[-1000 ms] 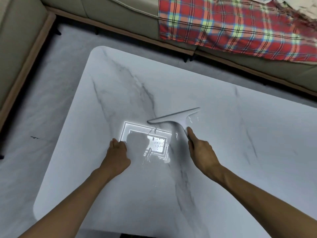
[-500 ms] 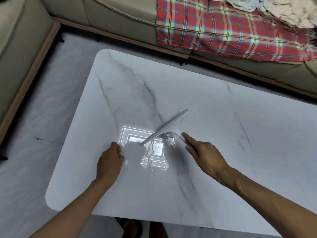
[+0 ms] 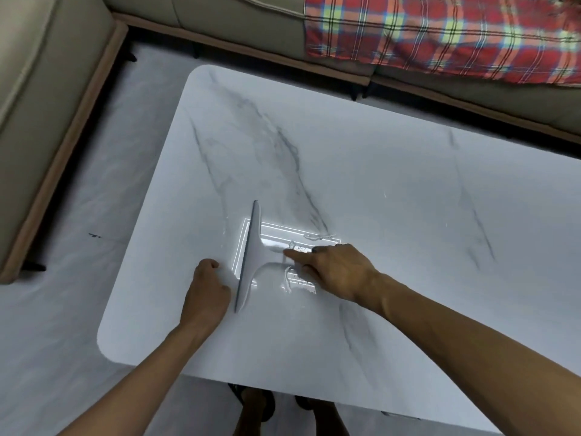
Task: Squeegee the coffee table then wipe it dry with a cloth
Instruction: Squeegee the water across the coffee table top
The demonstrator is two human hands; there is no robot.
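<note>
Squeegee [image 3: 251, 256] is lying on the near-left part of the coffee table [image 3: 377, 171], so I'll read outward from my side. Nearest me, the left hand [image 3: 207, 291] rests on the top with its fingers curled under and nothing visible in them. It sits just left of the blade's near end, close to touching. A little farther and to the right, the right hand [image 3: 336, 269] holds the handle: index finger [image 3: 294, 253] laid straight along it toward the blade, the other fingers wrapped round it.

The blade's long axis runs near to far, leaning slightly. The handle juts rightward, so the blade lies left of my gripping fingers. Water [image 3: 294, 280] beads in the bright reflected patch right of the blade, under the handle. I judge that a pull to the right would gather it, while a push left would leave it behind.

Beyond that is bare marble, then the sofa [image 3: 239, 14] with a plaid blanket [image 3: 440, 36].
</note>
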